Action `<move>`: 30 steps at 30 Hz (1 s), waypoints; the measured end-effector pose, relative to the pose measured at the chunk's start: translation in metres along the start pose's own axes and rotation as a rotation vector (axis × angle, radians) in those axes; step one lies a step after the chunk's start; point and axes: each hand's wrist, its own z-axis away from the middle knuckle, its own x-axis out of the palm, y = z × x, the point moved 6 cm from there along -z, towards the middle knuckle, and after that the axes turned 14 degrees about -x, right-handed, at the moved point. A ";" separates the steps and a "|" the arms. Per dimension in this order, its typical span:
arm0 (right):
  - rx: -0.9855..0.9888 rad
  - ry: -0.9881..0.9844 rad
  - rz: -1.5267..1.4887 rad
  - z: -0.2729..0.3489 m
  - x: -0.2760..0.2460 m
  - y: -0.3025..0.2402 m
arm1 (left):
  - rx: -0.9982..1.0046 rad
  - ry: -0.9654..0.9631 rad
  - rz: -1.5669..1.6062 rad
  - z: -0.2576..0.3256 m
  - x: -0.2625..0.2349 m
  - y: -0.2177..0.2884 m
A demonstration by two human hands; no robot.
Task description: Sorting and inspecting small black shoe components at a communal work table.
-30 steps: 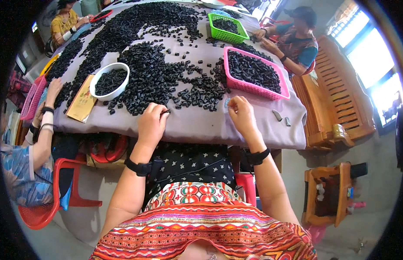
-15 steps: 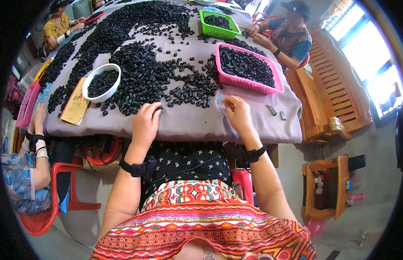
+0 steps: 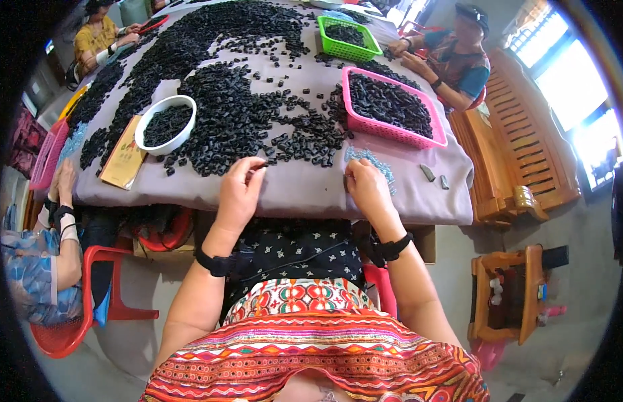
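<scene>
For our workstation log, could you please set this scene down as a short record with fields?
Left hand: pinching a black cylindrical piece at the near edge of the main pile
Right hand: beside pale-blue bits; whether it holds any is unclear
White bowl: contains black pieces; beside a yellow booklet
Pink basket, right: contains black pieces
Green basket: beyond the pink one, also containing black pieces

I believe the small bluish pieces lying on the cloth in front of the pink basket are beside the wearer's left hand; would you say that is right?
Not quite: the head view shows the small bluish pieces beside the wearer's right hand, not the left hand. They do lie on the cloth in front of the pink basket.
</scene>
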 end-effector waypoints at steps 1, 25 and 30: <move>-0.033 0.015 -0.009 0.001 -0.002 -0.001 | -0.077 -0.044 0.106 0.001 0.006 -0.004; -0.151 -0.028 -0.652 -0.028 -0.008 -0.095 | -0.131 -0.331 0.157 0.023 0.030 0.021; -0.150 -0.037 -0.652 -0.031 -0.018 -0.098 | -0.153 -0.363 0.179 0.025 0.033 0.020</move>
